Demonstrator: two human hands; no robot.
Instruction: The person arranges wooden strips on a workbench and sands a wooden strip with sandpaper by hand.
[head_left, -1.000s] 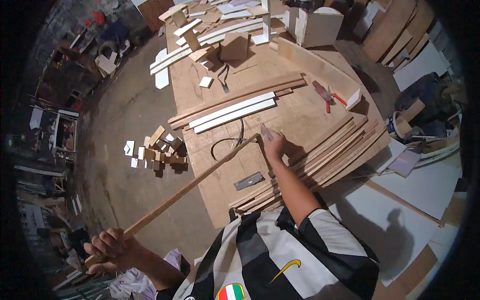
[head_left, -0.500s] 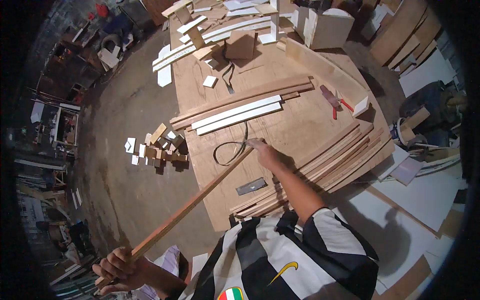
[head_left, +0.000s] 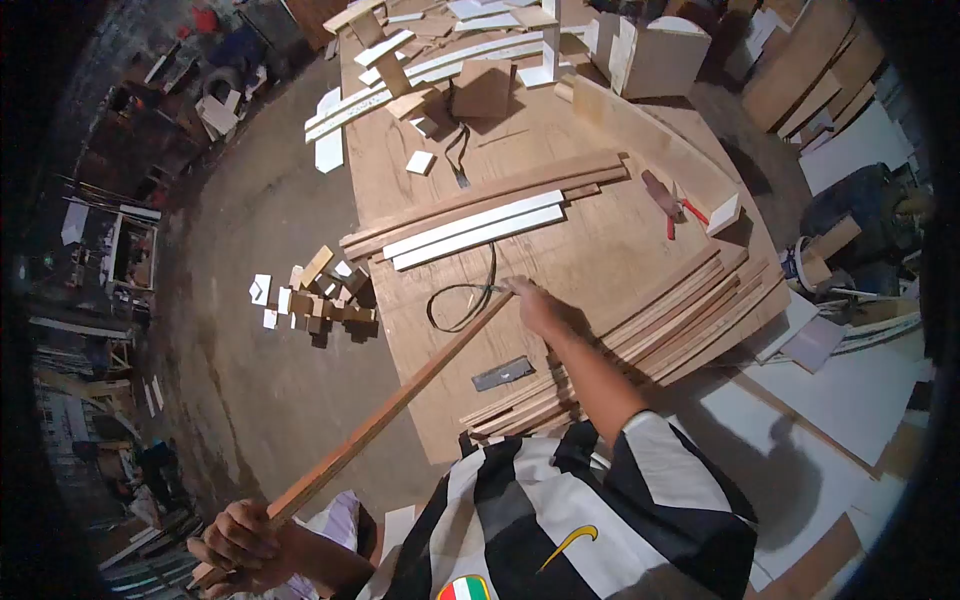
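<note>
A long, narrow wooden strip (head_left: 380,415) runs slantwise in front of me, from the lower left up onto the workbench. My left hand (head_left: 243,545) is wrapped round its near end, out over the floor. At the far end, my right hand (head_left: 534,305) grips the tip, with the fingers partly hidden from view. Just left of that hand lies a loop of dark cord (head_left: 455,308) on the bench. A flat grey piece (head_left: 503,373) rests below the strip, near several stacked thin wooden strips (head_left: 670,330) along the bench's near right side.
Two white strips (head_left: 475,232) and some brown strips (head_left: 480,205) lie across the workbench (head_left: 420,440). Red-handled pliers (head_left: 690,208) sit to the right, beside a long board (head_left: 650,140). Wood offcuts (head_left: 320,298) are piled at the bench's left, and white panels (head_left: 820,400) lie at the right.
The strip's far end and my right hand have shifted very slightly to the right. My left hand has moved a little with the near end. Other things lie as before.
</note>
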